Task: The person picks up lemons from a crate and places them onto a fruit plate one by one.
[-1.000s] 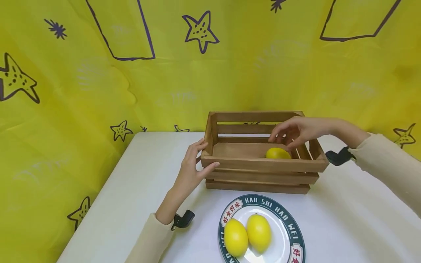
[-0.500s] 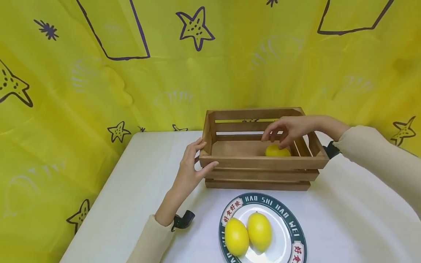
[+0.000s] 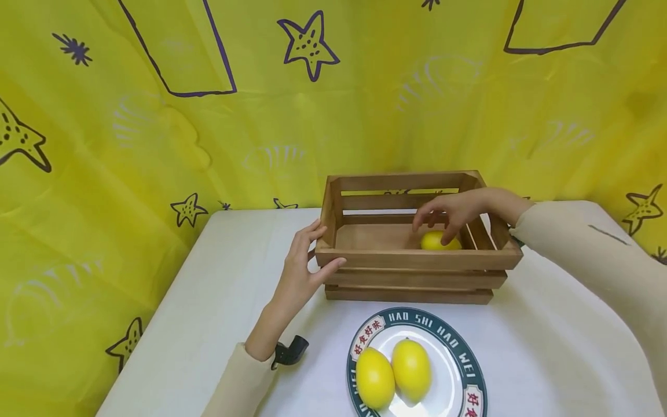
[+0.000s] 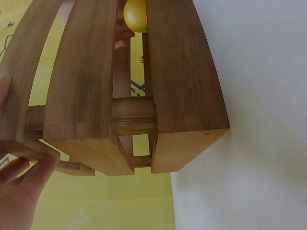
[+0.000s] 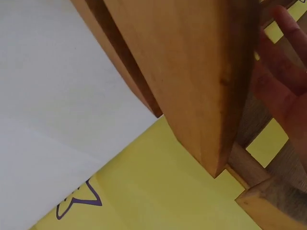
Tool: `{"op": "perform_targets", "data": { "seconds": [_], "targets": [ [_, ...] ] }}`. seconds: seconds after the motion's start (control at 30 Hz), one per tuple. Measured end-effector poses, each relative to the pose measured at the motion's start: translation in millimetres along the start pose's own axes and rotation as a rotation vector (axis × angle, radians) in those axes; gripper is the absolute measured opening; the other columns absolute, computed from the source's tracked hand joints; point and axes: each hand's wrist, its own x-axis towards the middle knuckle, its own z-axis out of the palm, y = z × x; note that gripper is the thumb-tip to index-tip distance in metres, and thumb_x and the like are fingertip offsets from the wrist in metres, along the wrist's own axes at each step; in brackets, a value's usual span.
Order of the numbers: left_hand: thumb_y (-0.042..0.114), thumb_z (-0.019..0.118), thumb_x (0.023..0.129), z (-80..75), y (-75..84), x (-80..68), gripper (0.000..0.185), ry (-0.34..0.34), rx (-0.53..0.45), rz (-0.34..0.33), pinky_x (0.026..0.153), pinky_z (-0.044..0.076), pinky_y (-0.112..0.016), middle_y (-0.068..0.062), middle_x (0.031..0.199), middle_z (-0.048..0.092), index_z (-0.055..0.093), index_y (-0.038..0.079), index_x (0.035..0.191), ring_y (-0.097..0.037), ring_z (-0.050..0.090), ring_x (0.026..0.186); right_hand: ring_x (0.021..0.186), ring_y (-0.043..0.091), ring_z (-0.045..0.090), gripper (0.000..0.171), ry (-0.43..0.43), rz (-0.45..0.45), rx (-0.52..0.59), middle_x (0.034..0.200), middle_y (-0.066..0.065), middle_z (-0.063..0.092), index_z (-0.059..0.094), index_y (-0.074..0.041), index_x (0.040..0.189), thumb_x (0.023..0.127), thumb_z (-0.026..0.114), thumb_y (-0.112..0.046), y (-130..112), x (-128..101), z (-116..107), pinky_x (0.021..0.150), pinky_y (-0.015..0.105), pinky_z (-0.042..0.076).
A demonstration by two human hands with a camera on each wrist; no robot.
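A wooden slatted crate [image 3: 411, 260] stands on the white table [image 3: 229, 278]. Inside it, at the right, lies a yellow lemon [image 3: 436, 242], also glimpsed between the slats in the left wrist view [image 4: 135, 14]. My right hand [image 3: 443, 223] reaches over the crate's right end, its fingers spread and arched, fingertips touching the top of the lemon. My left hand [image 3: 312, 255] rests against the crate's near left corner, fingers straight along the end, thumb on the front top slat. The left wrist view shows that hand [image 4: 19, 182] beside the crate's corner [image 4: 182, 72].
A white plate with a dark green lettered rim [image 3: 417, 317] sits near the table's front edge and holds two more lemons [image 3: 374, 377] [image 3: 411, 369]. A yellow cloth with purple stars [image 3: 156, 145] hangs behind and to the left. The table drops off at its left edge.
My right hand has sunk lower into the crate, from above the lemon down onto it. The left hand and the crate have stayed put.
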Motion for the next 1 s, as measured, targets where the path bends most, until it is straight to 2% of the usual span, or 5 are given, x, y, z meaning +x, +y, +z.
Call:
{"op": "perform_targets", "data": {
  "seconds": [0.17, 0.4, 0.6, 0.8, 1.0],
  "targets": [
    [0.015, 0.079, 0.083, 1.0, 0.0, 0.0, 0.062, 0.014, -0.006, -0.004, 0.099, 0.051, -0.044, -0.014, 0.148, 0.039, 0.046, 0.002, 0.134, -0.031, 0.042, 0.135, 0.112, 0.031, 0.05, 0.055, -0.075, 0.077, -0.045, 0.13, 0.014, 0.052, 0.056, -0.002, 0.127, 0.076, 0.076, 0.005, 0.6, 1.4, -2.2, 0.099, 0.048, 0.047],
    [0.014, 0.079, 0.083, 2.2, -1.5, 0.3, 0.061, 0.022, -0.016, 0.014, 0.097, 0.051, -0.048, -0.014, 0.148, 0.039, 0.047, 0.0, 0.133, -0.032, 0.044, 0.133, 0.106, 0.03, 0.055, 0.051, -0.095, 0.153, -0.087, 0.123, 0.011, 0.051, 0.058, -0.008, 0.124, 0.077, 0.074, 0.006, 0.6, 0.7, 0.6, 0.091, 0.041, 0.052],
    [0.014, 0.079, 0.083, 4.0, -0.5, -1.3, 0.061, 0.021, -0.031, -0.006, 0.098, 0.051, -0.047, -0.012, 0.149, 0.039, 0.047, -0.001, 0.133, -0.031, 0.044, 0.133, 0.089, 0.024, 0.059, 0.05, -0.124, 0.267, -0.026, 0.125, 0.015, 0.045, 0.054, -0.011, 0.129, 0.084, 0.073, -0.003, -0.6, -1.3, 4.2, 0.074, 0.034, 0.059],
    [0.014, 0.079, 0.083, 4.7, 0.8, -4.1, 0.061, 0.02, -0.041, -0.023, 0.1, 0.049, -0.048, -0.012, 0.148, 0.039, 0.048, 0.0, 0.133, -0.03, 0.04, 0.137, 0.096, 0.027, 0.056, 0.056, -0.19, 0.313, 0.068, 0.132, 0.014, 0.038, 0.05, -0.016, 0.137, 0.087, 0.072, -0.006, 3.1, 0.9, 7.3, 0.08, 0.036, 0.059],
    [0.013, 0.079, 0.083, 3.3, -0.4, -0.5, 0.06, 0.024, -0.03, 0.01, 0.098, 0.051, -0.047, -0.014, 0.147, 0.04, 0.048, -0.001, 0.132, -0.031, 0.041, 0.136, 0.094, 0.027, 0.056, 0.057, -0.196, 0.297, 0.076, 0.132, 0.014, 0.037, 0.047, -0.013, 0.137, 0.087, 0.071, -0.001, 2.4, 0.4, 7.0, 0.08, 0.038, 0.059]
  ]
}}
